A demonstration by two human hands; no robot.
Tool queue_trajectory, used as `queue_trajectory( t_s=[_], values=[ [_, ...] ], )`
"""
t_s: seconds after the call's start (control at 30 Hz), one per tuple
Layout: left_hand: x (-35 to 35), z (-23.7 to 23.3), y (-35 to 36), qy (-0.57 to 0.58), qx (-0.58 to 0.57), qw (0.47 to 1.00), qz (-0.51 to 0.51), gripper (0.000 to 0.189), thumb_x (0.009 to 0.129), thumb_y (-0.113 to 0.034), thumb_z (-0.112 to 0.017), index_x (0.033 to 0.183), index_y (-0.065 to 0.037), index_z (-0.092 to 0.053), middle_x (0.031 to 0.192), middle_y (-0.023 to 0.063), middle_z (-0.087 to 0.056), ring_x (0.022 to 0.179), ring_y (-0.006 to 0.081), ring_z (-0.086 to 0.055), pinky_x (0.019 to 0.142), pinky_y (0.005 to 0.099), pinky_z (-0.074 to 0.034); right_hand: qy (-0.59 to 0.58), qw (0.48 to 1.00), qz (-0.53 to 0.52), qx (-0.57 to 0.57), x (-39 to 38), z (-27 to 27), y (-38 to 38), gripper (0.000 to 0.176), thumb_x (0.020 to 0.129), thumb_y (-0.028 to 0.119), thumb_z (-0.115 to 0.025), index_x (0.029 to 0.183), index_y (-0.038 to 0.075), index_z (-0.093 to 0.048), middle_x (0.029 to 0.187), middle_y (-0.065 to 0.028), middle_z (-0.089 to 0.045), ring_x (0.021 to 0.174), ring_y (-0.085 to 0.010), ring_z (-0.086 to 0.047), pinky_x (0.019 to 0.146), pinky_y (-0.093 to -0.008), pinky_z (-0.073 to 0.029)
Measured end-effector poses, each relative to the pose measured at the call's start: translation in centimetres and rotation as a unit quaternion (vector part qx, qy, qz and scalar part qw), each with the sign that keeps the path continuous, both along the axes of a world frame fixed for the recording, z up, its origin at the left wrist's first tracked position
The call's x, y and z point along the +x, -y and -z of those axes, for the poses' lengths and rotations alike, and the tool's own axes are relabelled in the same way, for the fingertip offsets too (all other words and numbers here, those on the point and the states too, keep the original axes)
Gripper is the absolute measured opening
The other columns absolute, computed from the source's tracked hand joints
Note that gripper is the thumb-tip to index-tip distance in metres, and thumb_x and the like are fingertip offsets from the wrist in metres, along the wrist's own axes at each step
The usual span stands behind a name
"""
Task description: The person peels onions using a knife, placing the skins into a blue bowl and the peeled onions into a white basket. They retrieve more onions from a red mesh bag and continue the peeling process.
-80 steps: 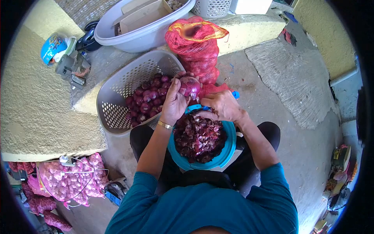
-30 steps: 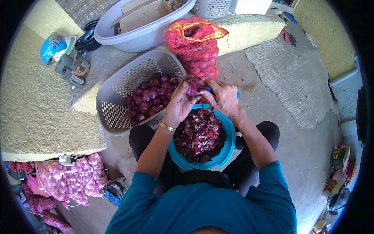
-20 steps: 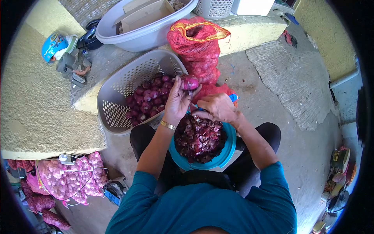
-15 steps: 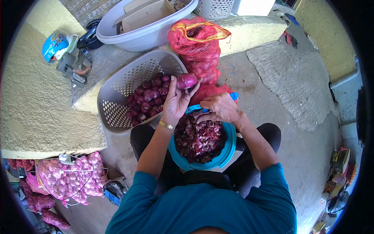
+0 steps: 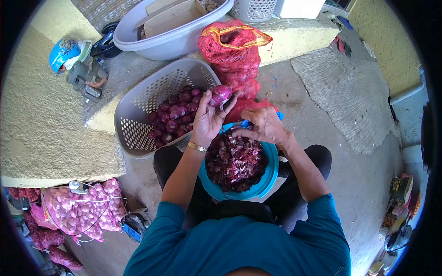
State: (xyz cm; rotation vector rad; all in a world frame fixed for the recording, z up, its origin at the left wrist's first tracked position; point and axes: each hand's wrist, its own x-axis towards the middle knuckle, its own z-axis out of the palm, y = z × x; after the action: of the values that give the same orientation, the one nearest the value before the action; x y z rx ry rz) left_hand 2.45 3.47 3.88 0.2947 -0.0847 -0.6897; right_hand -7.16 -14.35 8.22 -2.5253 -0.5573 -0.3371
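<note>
Onions [image 5: 177, 117] in grey basket [image 5: 138, 126], skins [image 5: 235, 162] in teal bowl [image 5: 272, 172]

**Sunlit concrete yard, yellow plaster around**

The floor [image 5: 317, 115] is bare grey concrete, stained and worn, with a rougher patched slab [image 5: 340, 92] set into it on the right. A low ledge [image 5: 299, 32] in coarse yellow plaster runs across the top, and a broader block [image 5: 41, 129] of it fills the left. A yellow wall [image 5: 386, 41] rises at the upper right. Bright daylight falls throughout.
</note>
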Motion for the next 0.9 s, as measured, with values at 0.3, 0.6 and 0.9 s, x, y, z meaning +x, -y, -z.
queue_trajectory(
  t_s=[0.3,0.6,0.9],
  values=[
    [-0.2,-0.2,0.1,0.062,0.002,0.998,0.025,0.056,0.098,-0.029,-0.058,0.134,0.011,-0.041,0.139,0.028,-0.046,0.141,0.0407,-0.032,0.117,0.0486,-0.033,-0.004,0.996,0.066,0.061,-0.1,-0.1,-0.2,0.038,0.08,0.04,-0.076,0.089,0.005,-0.062,0.074,-0.0167,-0.065,0.073,-0.0377,-0.065,0.062,-0.0435,-0.05],
    [-0.6,0.0,0.2,0.029,-0.007,0.998,0.049,0.062,0.098,-0.049,-0.05,0.133,0.002,-0.05,0.135,0.0207,-0.054,0.134,0.0367,-0.043,0.115,0.0518,-0.03,0.004,0.997,0.024,0.079,-0.1,-1.8,-0.1,0.039,0.08,0.039,-0.077,0.093,0.005,-0.063,0.075,-0.0171,-0.065,0.072,-0.0384,-0.065,0.061,-0.0456,-0.05],
    [-0.3,0.9,0.2,0.012,-0.046,0.995,0.084,0.073,0.096,-0.065,-0.039,0.136,-0.004,-0.05,0.134,0.0165,-0.057,0.127,0.0313,-0.05,0.111,0.0495,-0.035,-0.054,0.981,0.135,0.131,-0.1,-0.6,-0.4,0.027,0.093,0.027,-0.063,0.096,0.001,-0.059,0.076,-0.0246,-0.059,0.074,-0.0451,-0.06,0.063,-0.0481,-0.045]
  ],
)
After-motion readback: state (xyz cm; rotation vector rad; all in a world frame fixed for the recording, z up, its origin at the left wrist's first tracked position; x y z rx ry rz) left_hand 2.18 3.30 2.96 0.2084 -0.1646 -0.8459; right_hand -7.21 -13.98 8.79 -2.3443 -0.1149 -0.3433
